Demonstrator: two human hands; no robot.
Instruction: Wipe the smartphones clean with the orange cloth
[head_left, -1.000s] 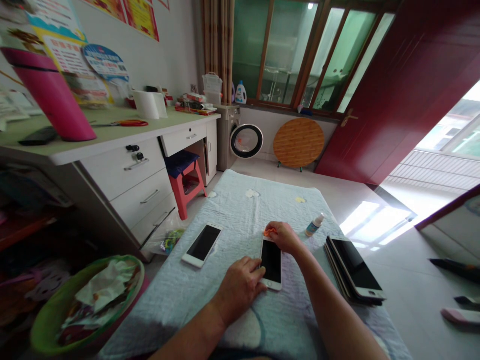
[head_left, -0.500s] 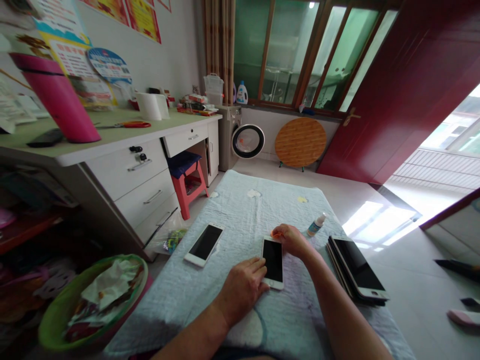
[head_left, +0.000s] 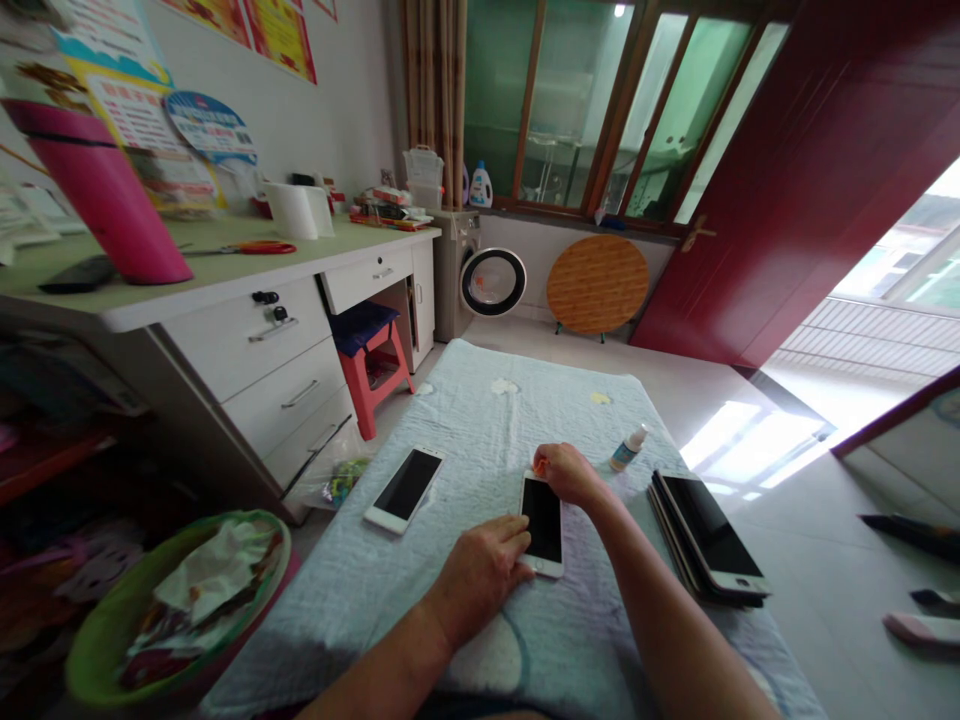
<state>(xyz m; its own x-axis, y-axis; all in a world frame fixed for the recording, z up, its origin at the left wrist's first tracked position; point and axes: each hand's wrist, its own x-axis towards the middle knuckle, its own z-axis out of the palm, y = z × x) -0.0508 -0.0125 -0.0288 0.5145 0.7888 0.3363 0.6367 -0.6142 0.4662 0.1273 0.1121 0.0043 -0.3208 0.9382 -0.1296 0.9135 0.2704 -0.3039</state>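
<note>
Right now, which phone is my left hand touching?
The middle phone, white-edged: your left hand rests at its left edge. The single phone farther left and the stack on the right are untouched.

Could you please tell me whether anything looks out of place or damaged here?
I see no spill or damage near the middle phone. Slightly odd: the washing machine has its round door open, and the stacked devices at right have edges out of line.

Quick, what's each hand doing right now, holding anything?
Left hand: open, resting against the left side of the white-framed smartphone.
Right hand: closed, pinching an orange cloth at that phone's far end.
</note>
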